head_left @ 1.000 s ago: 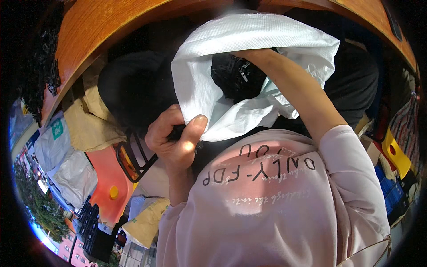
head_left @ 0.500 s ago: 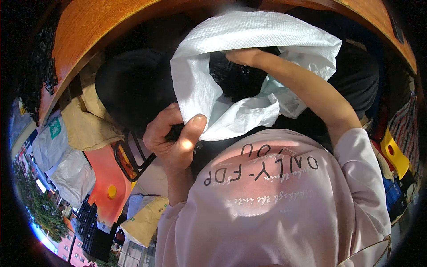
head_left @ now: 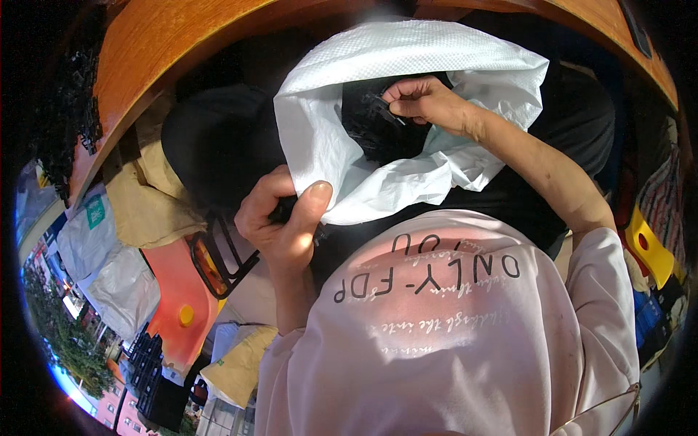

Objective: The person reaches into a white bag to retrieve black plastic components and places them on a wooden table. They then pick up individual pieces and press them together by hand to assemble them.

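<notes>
The work in hand looks like picking small black parts out of a white woven sack [head_left: 378, 156] that rests on the person's lap. The left hand [head_left: 280, 221] grips the near rim of the sack, thumb on top of the white fabric and fingers curled under it, and seems also to clutch something dark against the palm; what that is cannot be told. This grip holds the mouth of the sack open.

The right hand [head_left: 429, 102] reaches into the opening from the far side. Its fingers [head_left: 398, 93] are pinched together on a thin black piece [head_left: 379, 107], which lies right at the fingertips and just above the heap of black parts [head_left: 371, 134] filling the bottom of the sack. The heap sits below and slightly to the left of the pinching fingers, between the two hands.

As a judgement, the step is the draw of one piece from the heap. The next move calls for a firm pinch and a clean lift clear of the tangled parts, while the left hand keeps the rim taut so the fabric does not fold over the opening.

An orange wooden surface [head_left: 182, 51] curves beyond the sack, past the right fingers.
</notes>
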`<move>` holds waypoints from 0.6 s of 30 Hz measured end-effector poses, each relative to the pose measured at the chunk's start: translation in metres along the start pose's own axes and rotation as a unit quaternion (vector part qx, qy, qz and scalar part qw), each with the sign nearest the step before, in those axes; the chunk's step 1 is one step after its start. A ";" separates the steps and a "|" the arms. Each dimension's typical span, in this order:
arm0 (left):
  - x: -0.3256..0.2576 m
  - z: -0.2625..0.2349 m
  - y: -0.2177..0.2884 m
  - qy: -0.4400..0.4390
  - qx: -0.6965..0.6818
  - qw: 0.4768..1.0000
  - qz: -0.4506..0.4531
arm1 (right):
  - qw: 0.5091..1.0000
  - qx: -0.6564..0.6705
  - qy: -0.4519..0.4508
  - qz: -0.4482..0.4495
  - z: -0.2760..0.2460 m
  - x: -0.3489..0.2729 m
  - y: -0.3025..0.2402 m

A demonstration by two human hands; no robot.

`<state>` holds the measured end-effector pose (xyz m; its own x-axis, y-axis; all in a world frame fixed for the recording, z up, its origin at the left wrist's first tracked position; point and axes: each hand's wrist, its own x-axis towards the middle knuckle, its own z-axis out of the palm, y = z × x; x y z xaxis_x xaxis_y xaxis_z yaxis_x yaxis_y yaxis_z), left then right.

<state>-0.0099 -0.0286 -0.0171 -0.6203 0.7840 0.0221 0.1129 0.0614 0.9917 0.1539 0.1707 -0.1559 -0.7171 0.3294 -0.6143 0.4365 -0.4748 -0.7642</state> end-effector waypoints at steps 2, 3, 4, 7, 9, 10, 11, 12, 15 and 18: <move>-0.001 -0.001 0.000 0.000 -0.008 1.000 -0.005 | 0.999 -0.014 0.038 -0.033 0.001 -0.002 -0.005; -0.002 -0.001 -0.001 0.004 -0.008 1.000 -0.006 | 0.995 -0.028 0.076 -0.066 0.002 -0.002 -0.007; -0.002 -0.001 0.000 0.008 -0.008 1.000 -0.005 | 0.994 -0.028 0.077 -0.067 -0.003 -0.001 -0.004; 0.000 0.001 0.000 0.002 -0.031 0.999 -0.010 | 0.874 -0.406 0.185 -0.192 -0.024 -0.001 0.021; 0.000 0.001 -0.002 0.004 -0.034 0.999 -0.005 | 0.650 -0.707 0.149 -0.236 -0.022 -0.009 0.047; -0.001 0.002 -0.003 0.007 -0.037 0.999 0.000 | 0.650 -0.707 0.149 -0.235 -0.020 -0.010 0.063; -0.002 0.002 -0.002 0.006 -0.038 0.999 0.000 | 0.646 -0.731 -0.007 -0.219 -0.016 -0.012 0.078; -0.003 0.004 -0.001 -0.001 -0.051 0.999 -0.016 | 0.626 -0.737 -0.163 -0.197 -0.015 -0.014 0.093; -0.003 0.003 0.000 -0.007 -0.051 0.998 -0.022 | 0.737 -0.610 -0.286 -0.056 0.003 -0.021 0.089; -0.003 0.000 -0.001 -0.015 -0.044 0.999 -0.015 | 0.673 -0.664 -0.327 0.002 0.008 -0.017 0.061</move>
<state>-0.0077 -0.0311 -0.0187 -0.5985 0.8010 -0.0103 0.0255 0.0319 0.9992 0.1888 0.1293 -0.1905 -0.6107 -0.3061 -0.7304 0.2280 0.8153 -0.5323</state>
